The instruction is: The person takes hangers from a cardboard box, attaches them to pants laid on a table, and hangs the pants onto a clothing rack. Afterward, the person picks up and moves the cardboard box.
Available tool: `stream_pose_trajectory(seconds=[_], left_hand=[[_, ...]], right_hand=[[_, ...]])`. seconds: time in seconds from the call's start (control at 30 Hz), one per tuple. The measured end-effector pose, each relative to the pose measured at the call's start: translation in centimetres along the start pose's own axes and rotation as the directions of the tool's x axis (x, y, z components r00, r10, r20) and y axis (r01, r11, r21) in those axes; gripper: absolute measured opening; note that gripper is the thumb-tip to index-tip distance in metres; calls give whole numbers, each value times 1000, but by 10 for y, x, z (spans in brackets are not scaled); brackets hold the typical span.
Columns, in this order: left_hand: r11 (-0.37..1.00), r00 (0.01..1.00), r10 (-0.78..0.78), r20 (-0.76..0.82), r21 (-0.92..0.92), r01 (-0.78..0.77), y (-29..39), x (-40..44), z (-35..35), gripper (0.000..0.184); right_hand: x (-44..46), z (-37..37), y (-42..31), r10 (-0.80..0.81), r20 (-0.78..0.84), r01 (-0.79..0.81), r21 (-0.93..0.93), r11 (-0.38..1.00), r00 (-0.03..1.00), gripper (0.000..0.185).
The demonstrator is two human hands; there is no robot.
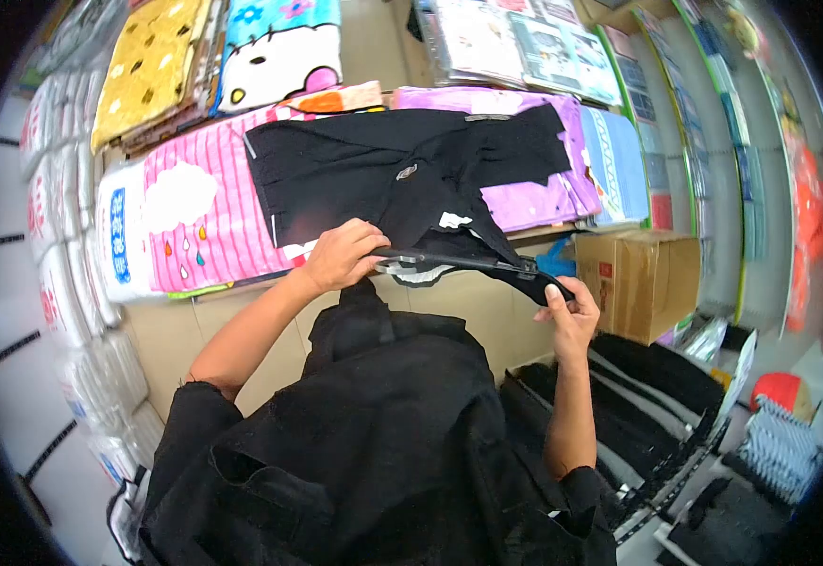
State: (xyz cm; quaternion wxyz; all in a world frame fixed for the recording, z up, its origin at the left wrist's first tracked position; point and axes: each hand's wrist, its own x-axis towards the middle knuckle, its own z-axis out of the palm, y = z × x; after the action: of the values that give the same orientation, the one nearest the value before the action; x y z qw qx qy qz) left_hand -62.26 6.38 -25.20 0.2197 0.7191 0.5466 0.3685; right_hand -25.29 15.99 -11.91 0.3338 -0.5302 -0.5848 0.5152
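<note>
Black trousers [355,160] lie spread over the folded towels, their two legs pointing away from me. A small pale logo [407,173] shows on the cloth, and a white label [454,221] sits near the waist. Along the waist edge runs a dark bar with metal clips, which looks like a trouser hanger [459,260]. My left hand [344,255] is closed on its left end. At the right, my right hand [570,316] pinches the corner of the black waistband between thumb and fingers. Whether the right clip grips the cloth is hard to tell.
Under the trousers lie a pink striped towel [213,217] and a purple towel [534,203]. A cardboard box [633,283] stands at the right, near racks of black garments [638,396]. White plastic-wrapped packs [58,292] line the left wall; shelves [756,189] rise at the right.
</note>
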Motion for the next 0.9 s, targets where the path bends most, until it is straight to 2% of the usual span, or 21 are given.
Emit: stream_pose_trajectory(seconds=[0.17,0.27,0.37,0.4,0.57,0.67,0.77,0.83,0.9], left_hand=[[973,975,216,44,70,-219,84,34,35,29],[913,918,384,98,111,-394,146,55,65,28],[864,860,469,201,95,-494,204,69,99,29],[833,825,535,184,48,-551,222,74,113,29],[776,719,619,315,-104,-622,312,91,167,26],[739,653,659,374,-163,-653,354,102,190,23],[653,563,739,370,-192,-733,395,124,206,27],[583,509,804,307,-246,-774,429,139,213,26],[572,477,799,366,-214,-792,463,153,214,26]], right_hand=[[-78,-85,30,-20,-224,37,72,997,974,23],[-136,-142,53,-25,-384,60,77,995,923,22],[-198,-187,65,-41,-508,94,78,993,860,18],[-219,-203,74,-18,-542,89,106,990,840,16],[-309,-254,84,2,-728,69,68,995,686,14],[-354,-276,91,-66,-817,89,-17,996,572,16],[-383,-292,74,-124,-890,119,-80,990,438,15],[-397,-303,64,-172,-920,134,-132,982,352,16],[-406,-314,58,-217,-935,188,-168,968,282,17]])
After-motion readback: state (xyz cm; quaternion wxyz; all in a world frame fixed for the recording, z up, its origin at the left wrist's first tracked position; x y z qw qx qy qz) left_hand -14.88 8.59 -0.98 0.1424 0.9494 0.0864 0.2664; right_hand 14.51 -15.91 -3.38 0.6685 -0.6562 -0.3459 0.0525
